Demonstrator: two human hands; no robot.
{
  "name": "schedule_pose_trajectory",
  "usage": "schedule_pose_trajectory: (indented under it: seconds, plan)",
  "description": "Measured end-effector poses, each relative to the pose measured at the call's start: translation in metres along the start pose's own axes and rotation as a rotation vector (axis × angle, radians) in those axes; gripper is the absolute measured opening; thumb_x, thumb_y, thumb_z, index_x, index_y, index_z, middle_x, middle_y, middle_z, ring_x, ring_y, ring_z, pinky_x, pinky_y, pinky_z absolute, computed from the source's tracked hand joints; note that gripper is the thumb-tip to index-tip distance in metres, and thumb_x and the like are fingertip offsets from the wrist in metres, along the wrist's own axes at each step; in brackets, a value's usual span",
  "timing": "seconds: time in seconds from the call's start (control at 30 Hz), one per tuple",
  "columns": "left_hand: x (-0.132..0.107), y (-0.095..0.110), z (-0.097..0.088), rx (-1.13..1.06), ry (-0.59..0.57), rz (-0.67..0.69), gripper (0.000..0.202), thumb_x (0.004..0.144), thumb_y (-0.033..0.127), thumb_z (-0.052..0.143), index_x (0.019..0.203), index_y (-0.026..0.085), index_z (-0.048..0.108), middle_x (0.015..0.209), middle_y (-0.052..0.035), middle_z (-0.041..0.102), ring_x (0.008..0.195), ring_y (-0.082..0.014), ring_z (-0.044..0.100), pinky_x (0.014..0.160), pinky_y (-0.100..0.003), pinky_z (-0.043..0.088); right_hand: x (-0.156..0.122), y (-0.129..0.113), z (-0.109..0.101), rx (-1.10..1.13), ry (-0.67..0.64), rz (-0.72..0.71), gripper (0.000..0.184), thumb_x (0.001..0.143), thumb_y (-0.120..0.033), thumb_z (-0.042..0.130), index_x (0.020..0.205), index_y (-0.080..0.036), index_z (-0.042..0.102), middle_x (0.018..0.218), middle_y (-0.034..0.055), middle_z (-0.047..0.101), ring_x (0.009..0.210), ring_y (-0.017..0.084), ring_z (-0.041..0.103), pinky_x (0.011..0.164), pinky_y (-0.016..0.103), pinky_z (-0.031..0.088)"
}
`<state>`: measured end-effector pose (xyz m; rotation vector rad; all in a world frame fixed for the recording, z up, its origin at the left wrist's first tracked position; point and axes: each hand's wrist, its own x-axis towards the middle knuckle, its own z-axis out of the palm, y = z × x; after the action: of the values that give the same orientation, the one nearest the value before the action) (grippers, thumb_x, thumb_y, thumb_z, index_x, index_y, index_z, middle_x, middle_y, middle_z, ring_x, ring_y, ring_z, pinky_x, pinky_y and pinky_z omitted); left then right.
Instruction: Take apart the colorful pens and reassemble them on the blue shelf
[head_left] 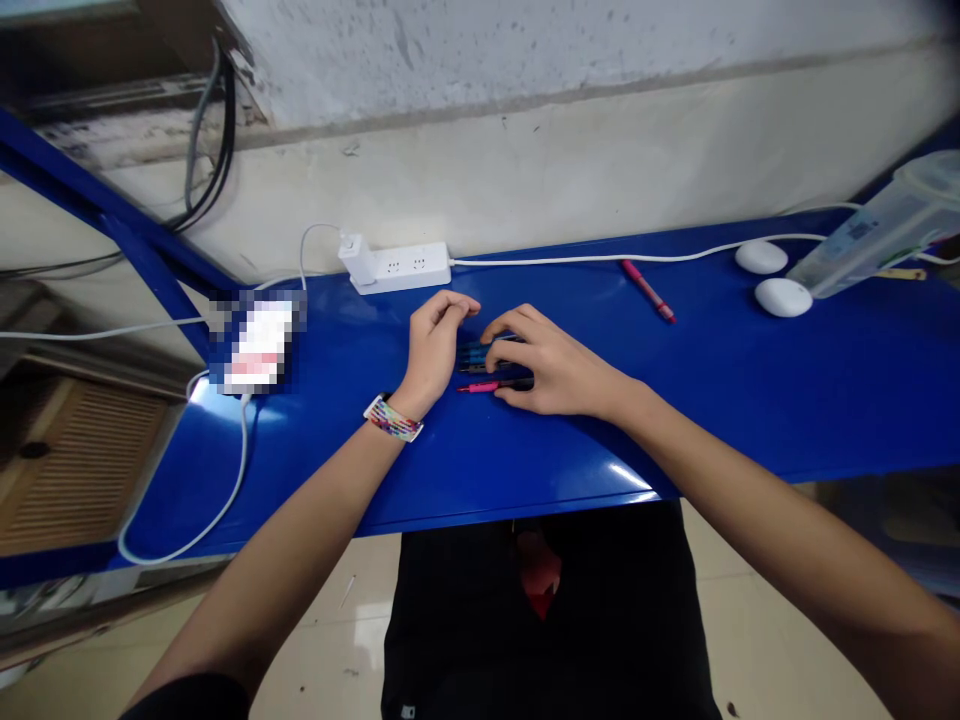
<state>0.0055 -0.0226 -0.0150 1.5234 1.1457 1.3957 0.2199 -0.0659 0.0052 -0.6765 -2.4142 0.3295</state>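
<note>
Fingers together, my left hand (439, 335) flanks dark pens (474, 357) and a pink pen (478, 386); my right hand (534, 364) curls over, its grip I can't tell; I'd press lightly.

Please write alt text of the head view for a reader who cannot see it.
A right hand curls over several pens, one pink, on a blue table; the left hand is beside them. Behind are a white power strip and, farther right, another pink pen.
</note>
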Motion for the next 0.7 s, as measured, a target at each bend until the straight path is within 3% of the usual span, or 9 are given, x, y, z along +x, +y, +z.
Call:
schedule_pose_trajectory:
  seconds: [0.17, 0.47, 0.6, 0.7]
  plan:
    - [0.001, 0.0, -0.001, -0.001, -0.004, 0.007, 0.024, 0.102, 0.017, 0.062, 0.085, 0.025, 0.078, 0.099, -0.0043, 0.081, 0.1, -0.0216, 0.074, 0.099, -0.039, 0.06, -0.001, 0.002, -0.003, -0.071, -0.035, -0.006, 0.012, 0.092, -0.025, 0.086, 0.096, -0.019, 0.076, 0.137, 0.0197, 0.068, 0.128, 0.039, 0.059, 0.106, 0.057, 0.053]
    - [-0.001, 0.007, 0.001, 0.032, -0.022, 0.035, 0.021, 0.102, 0.02, 0.065, 0.085, 0.024, 0.077, 0.096, -0.0039, 0.081, 0.1, -0.022, 0.075, 0.1, -0.041, 0.059, -0.001, 0.005, -0.003, 0.02, -0.037, 0.018, 0.016, 0.093, -0.021, 0.085, 0.081, -0.02, 0.074, 0.131, 0.0165, 0.07, 0.126, 0.036, 0.059, 0.107, 0.055, 0.052]
    - [-0.002, 0.012, -0.002, 0.053, -0.048, 0.086, 0.023, 0.104, 0.023, 0.064, 0.085, 0.024, 0.076, 0.095, -0.0041, 0.081, 0.099, -0.0219, 0.075, 0.099, -0.04, 0.058, 0.001, 0.008, -0.003, 0.153, 0.043, 0.042, 0.014, 0.095, -0.022, 0.084, 0.085, -0.022, 0.074, 0.124, 0.0124, 0.074, 0.123, 0.032, 0.061, 0.105, 0.049, 0.054]
    - [-0.003, 0.018, -0.004, 0.128, -0.147, 0.173, 0.028, 0.109, 0.03, 0.061, 0.085, 0.024, 0.075, 0.094, -0.0044, 0.08, 0.096, -0.0218, 0.074, 0.096, -0.04, 0.057, 0.002, 0.013, -0.004, 0.202, 0.148, 0.083, 0.014, 0.096, -0.024, 0.083, 0.087, -0.023, 0.072, 0.106, 0.0071, 0.078, 0.112, 0.029, 0.066, 0.101, 0.046, 0.054]
